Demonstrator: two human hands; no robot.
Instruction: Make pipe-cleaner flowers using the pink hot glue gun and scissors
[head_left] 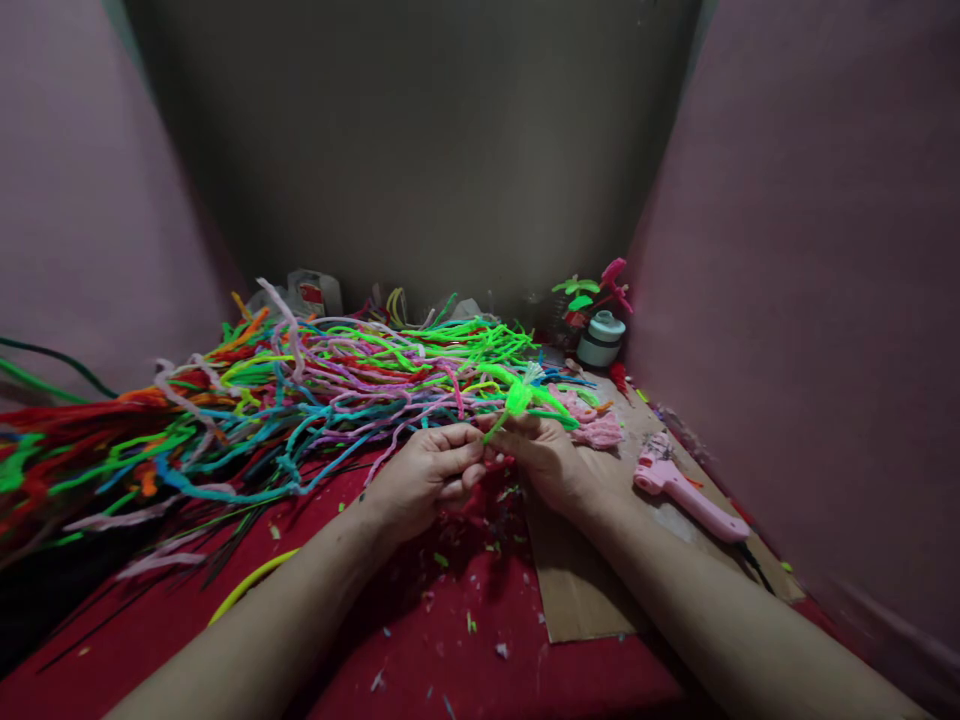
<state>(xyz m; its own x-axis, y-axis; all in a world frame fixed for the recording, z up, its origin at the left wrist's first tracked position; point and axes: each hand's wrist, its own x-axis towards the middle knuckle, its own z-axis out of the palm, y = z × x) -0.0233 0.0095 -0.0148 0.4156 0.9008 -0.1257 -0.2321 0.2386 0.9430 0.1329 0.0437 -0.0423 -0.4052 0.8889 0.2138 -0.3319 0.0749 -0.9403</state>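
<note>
Just above the middle of the red cloth, my two hands meet at a bright green pipe cleaner flower (pixel 517 397). It has several looped petals, a pale tuft on top and a short green stem slanting down to the left. My right hand (pixel 541 455) is closed around the stem from the right. The fingers of my left hand (pixel 439 462) are pinched at the stem's lower end, and its tip is hidden between them. Behind both hands lies a large pile of pipe cleaners (pixel 352 375) in green, pink, blue, red and orange.
A pink glue gun (pixel 690 495) lies on a cardboard sheet (pixel 585 590) at the right. Behind it stand a pale jar (pixel 601 338) and finished green and pink pieces (pixel 577 288). Clippings dot the red cloth (pixel 420 650). Pink walls (pixel 817 300) flank the space.
</note>
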